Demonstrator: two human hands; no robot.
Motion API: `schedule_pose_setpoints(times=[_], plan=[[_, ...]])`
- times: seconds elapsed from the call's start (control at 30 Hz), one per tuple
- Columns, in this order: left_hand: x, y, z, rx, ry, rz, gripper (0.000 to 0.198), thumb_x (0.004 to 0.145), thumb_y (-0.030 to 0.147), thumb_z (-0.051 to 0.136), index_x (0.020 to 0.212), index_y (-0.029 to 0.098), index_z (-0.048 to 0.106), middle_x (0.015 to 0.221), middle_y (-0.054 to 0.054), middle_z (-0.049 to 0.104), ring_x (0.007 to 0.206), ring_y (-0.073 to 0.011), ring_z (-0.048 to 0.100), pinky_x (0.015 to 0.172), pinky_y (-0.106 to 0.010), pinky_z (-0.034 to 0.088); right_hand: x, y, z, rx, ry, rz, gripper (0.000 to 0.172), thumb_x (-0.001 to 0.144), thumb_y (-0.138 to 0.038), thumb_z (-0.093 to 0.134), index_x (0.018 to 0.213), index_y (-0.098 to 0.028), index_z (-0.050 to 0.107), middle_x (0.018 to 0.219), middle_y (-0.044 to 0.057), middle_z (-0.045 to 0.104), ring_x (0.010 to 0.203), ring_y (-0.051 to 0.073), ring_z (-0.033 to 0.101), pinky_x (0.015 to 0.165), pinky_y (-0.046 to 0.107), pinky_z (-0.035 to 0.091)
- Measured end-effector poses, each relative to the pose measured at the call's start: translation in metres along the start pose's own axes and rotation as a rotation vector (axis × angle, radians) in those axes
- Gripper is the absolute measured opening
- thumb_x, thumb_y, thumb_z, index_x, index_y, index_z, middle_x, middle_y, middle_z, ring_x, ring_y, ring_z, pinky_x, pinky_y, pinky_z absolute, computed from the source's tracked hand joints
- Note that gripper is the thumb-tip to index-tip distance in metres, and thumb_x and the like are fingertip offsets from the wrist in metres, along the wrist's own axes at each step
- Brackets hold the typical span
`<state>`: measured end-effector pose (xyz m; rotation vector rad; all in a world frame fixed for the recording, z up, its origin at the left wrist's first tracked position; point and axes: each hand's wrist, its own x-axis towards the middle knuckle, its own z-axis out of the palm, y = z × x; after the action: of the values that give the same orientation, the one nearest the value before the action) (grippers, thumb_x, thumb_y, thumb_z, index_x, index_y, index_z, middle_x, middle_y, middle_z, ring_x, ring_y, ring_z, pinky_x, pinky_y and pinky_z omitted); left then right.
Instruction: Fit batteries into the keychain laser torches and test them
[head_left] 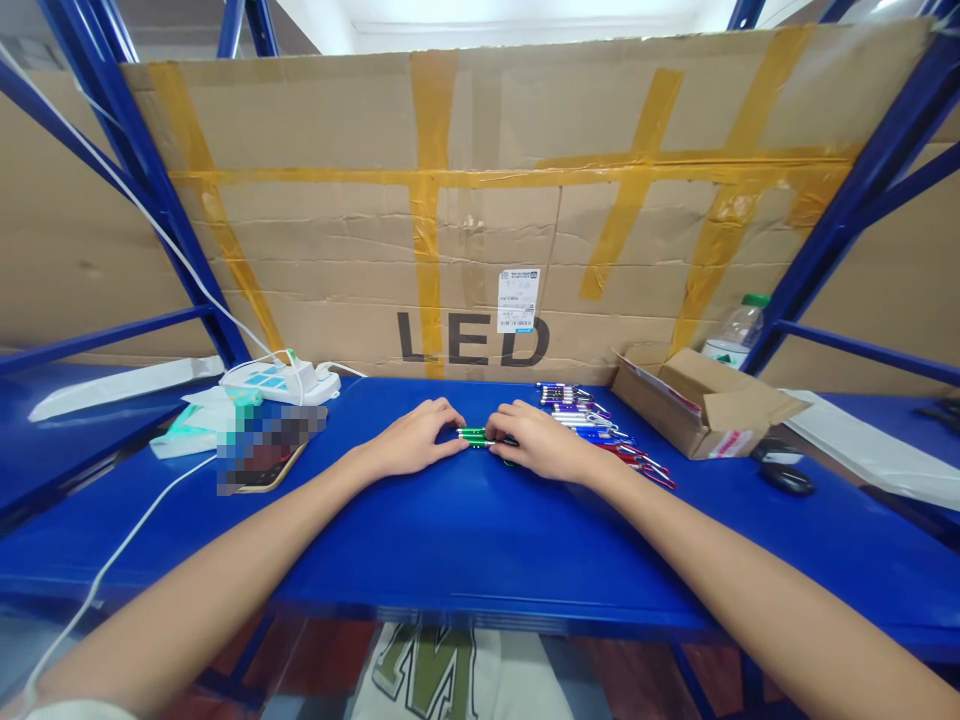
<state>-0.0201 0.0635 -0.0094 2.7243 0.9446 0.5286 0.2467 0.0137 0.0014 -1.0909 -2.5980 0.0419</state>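
A small group of slim green pen-shaped pieces [474,437] lies on the blue shelf top [480,540], side by side, between my hands. My left hand [417,437] has its thumb and fingertips closed at their left ends. From the other side, my right hand [541,442] pinches their right ends, which its fingers partly hide. Beyond my right hand lies a row of similar pieces sorted by colour: purple pieces [568,408], blue pieces [600,434] and red pieces [637,462], several with metal loops at their right ends.
Left stand a power strip [281,380] with white cables, a teal-and-white packet [196,425] and a phone [281,465]. Right are an open cardboard box [694,405], a bottle [739,330] and a black mouse [786,478]. A taped cardboard sheet [337,260] closes the back.
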Motion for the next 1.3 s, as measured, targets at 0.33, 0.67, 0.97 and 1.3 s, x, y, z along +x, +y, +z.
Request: schedule_pose_setpoints(times=[0.33,0.67,0.97,1.3], plan=[[-0.001,0.002,-0.002,-0.016,-0.011,0.005,0.039,0.106,0.052,0.061,0.131,0.023,0.067,0.124,-0.009,0.066,0.116,-0.0291,0.062,0.098,-0.041,0.049,0.001,-0.005,0.003,-0.001,-0.01,-0.007,0.006,0.104,-0.023,0.064,0.098,-0.021,0.065,0.102,0.008,0.07,0.094,0.027,0.059,0.087,0.04,0.044],[-0.002,0.006,-0.005,-0.027,0.048,0.042,0.037,0.104,0.051,0.065,0.13,0.025,0.068,0.125,-0.009,0.066,0.116,-0.0289,0.062,0.099,-0.042,0.049,0.001,-0.01,0.002,-0.009,0.008,-0.005,0.01,0.103,-0.02,0.06,0.093,-0.022,0.061,0.097,0.008,0.069,0.091,0.027,0.057,0.086,0.04,0.045],[0.002,0.01,-0.009,-0.042,0.213,0.086,0.029,0.107,0.05,0.061,0.106,0.024,0.072,0.108,-0.005,0.072,0.1,-0.0246,0.062,0.094,-0.042,0.047,0.001,-0.007,0.001,0.139,0.165,0.083,0.012,0.109,-0.028,0.048,0.103,-0.023,0.057,0.105,0.01,0.07,0.1,0.028,0.057,0.089,0.042,0.047],[0.001,0.019,-0.011,-0.034,0.303,0.107,0.035,0.109,0.053,0.057,0.105,0.022,0.072,0.097,-0.004,0.072,0.092,-0.0224,0.061,0.088,-0.039,0.046,0.004,-0.019,-0.005,0.506,0.209,0.149,0.022,0.109,-0.039,0.051,0.112,-0.022,0.064,0.109,0.006,0.075,0.095,0.022,0.067,0.087,0.036,0.052]])
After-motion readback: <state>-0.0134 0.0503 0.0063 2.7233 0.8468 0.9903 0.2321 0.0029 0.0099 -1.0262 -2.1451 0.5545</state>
